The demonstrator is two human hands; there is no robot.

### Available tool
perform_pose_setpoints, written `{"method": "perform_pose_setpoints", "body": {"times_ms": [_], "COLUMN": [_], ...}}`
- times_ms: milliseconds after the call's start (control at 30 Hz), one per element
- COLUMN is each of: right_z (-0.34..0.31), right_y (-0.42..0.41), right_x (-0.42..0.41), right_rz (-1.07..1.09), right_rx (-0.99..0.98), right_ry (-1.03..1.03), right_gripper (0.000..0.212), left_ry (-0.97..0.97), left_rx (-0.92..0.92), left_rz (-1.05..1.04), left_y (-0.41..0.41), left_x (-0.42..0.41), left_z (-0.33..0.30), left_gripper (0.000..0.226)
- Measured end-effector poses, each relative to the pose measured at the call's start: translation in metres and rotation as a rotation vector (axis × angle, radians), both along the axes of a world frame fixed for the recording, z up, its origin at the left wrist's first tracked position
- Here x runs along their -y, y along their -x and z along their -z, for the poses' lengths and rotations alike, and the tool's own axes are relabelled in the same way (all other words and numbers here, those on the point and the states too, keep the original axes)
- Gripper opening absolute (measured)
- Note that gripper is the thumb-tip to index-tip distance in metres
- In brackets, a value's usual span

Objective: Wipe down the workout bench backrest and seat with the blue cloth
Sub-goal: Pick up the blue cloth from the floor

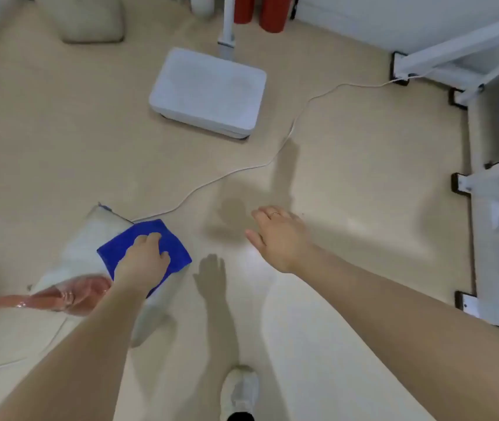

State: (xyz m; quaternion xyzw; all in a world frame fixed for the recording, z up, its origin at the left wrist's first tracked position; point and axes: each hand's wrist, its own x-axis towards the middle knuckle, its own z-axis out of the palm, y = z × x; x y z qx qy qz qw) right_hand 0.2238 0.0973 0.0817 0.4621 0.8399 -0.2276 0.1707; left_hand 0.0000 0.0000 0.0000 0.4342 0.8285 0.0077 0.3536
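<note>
The blue cloth (163, 244) lies at the lower left on a white flat pad or bag (90, 238) that rests on the floor. My left hand (143, 259) is on top of the cloth, with fingers and thumb curled into its fabric. My right hand (278, 235) hovers open above the bare floor to the right, fingers spread, a ring on one finger, holding nothing. A white metal frame (485, 208) with black feet stands along the right edge; I cannot tell whether it belongs to the bench. No backrest or seat is plainly in view.
A white rectangular base (208, 89) with an upright pole stands on the beige floor ahead. A thin white cable (242, 170) runs from the frame across the floor to the pad. A pink shiny object (69, 296) lies left of my forearm. My shoe (239, 390) is below.
</note>
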Motion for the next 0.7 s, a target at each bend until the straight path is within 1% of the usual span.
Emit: {"method": "perform_pose_setpoints", "body": {"times_ms": [100,133,200,233,300,367,400,433,500,600,667,700], "right_z": [0.046,0.061,0.085,0.092,0.099,0.093,0.085,0.075,0.042,-0.019,-0.073,-0.103], "right_y": [0.019,0.023,0.03,0.031,0.029,0.022,0.017,0.011,-0.005,-0.032,-0.054,-0.067], "right_x": [-0.01,-0.013,-0.019,-0.02,-0.021,-0.021,-0.02,-0.02,-0.02,-0.019,-0.019,-0.02], "right_rz": [0.059,0.098,0.17,0.18,0.127,0.056,0.05,0.07,0.162,0.322,0.462,0.548], "right_rx": [0.002,0.001,-0.031,-0.039,-0.019,0.012,-0.001,-0.023,-0.107,-0.249,-0.383,-0.474], "right_ry": [0.062,0.102,0.141,0.14,0.096,0.051,0.05,0.072,0.169,0.329,0.359,0.364], "right_gripper": [0.048,0.047,0.045,0.045,0.045,0.044,0.043,0.041,0.035,0.029,0.024,0.022], "left_ry": [0.053,0.097,0.131,0.115,0.058,0.018,-0.035,-0.098,-0.247,-0.411,-0.46,-0.469], "left_rx": [-0.103,-0.107,-0.199,-0.252,-0.319,-0.278,-0.211,-0.103,0.165,0.578,0.864,0.976], "left_rz": [-0.077,-0.073,-0.034,-0.001,0.034,0.037,0.018,-0.015,-0.082,-0.144,-0.136,-0.112], "left_y": [0.013,0.017,0.022,0.024,0.024,0.022,0.017,0.009,-0.019,-0.074,-0.111,-0.127], "left_x": [0.001,0.003,0.011,0.015,0.014,0.003,-0.003,-0.009,-0.02,-0.038,-0.053,-0.062], "left_z": [0.047,0.065,0.092,0.1,0.106,0.104,0.095,0.083,0.039,-0.059,-0.136,-0.17], "left_gripper": [0.058,0.063,0.066,0.061,0.038,0.018,0.014,0.016,0.02,0.018,0.018,0.016]}}
